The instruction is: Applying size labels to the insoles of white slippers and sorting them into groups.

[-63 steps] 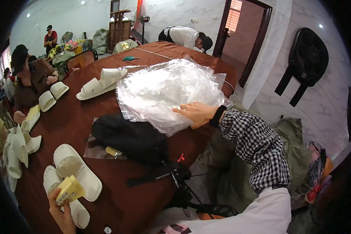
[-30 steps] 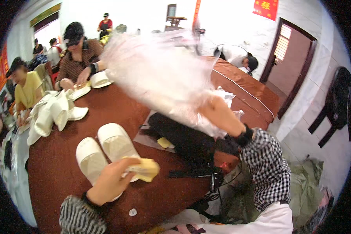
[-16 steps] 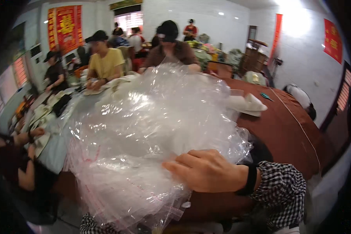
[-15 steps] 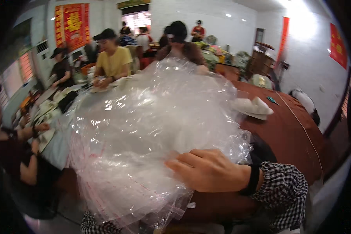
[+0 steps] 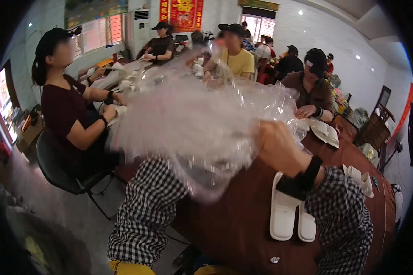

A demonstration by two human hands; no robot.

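Observation:
A big bundle of clear plastic bags (image 5: 192,123), blurred by motion, is held up in front of me above the table's near left edge. My right hand (image 5: 280,142) is closed on the bundle's right side, its fingers partly smeared. My left forearm in a checked sleeve (image 5: 144,206) reaches up to the bundle's underside; the plastic hides that hand and its fingers. Below my right wrist a pair of white slippers (image 5: 281,222) lies on the brown-covered table (image 5: 234,224). A small crumpled white scrap (image 5: 274,260) lies near the table's front edge.
More white slippers (image 5: 325,133) lie at the table's far right, with another pair (image 5: 360,181) near a small green tool (image 5: 376,184). A person in dark red (image 5: 73,110) works at the left beside a black chair (image 5: 62,158). Several other people work around the table.
The view has swung left. The plastic bundle has moved farther from me and blurred, and white slippers now show beneath my right wrist. My left sleeve has come further into view.

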